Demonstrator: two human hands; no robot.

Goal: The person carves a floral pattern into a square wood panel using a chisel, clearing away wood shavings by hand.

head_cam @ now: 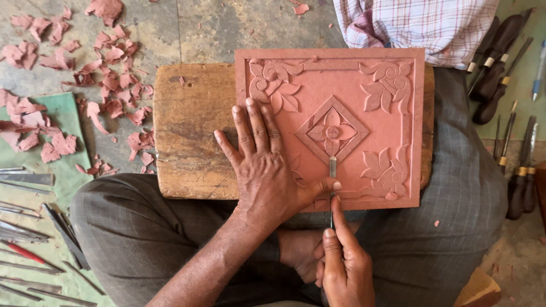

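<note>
Reddish-pink and square, one carved slab [341, 91] is laid on one worn wooden block [187, 131] across the person's lap, its right part overhanging the block. A raised border, a central diamond with a four-petalled flower and leafy scrolls in the three visible corners are cut into it; the fourth corner is covered by the left hand [261, 165], which is pressed flat with fingers spread and thumb stretched toward the blade. One thin chisel [333, 170] is gripped by the right hand [344, 267], fingers closed round its shaft, the tip set just below the diamond. Bare stone is left between diamond and border. Many pink chips [108, 74] are scattered on the floor to the left, beside a row of thin metal tools [34, 239]. Several dark-handled chisels [506, 85] are ranged to the right.
</note>
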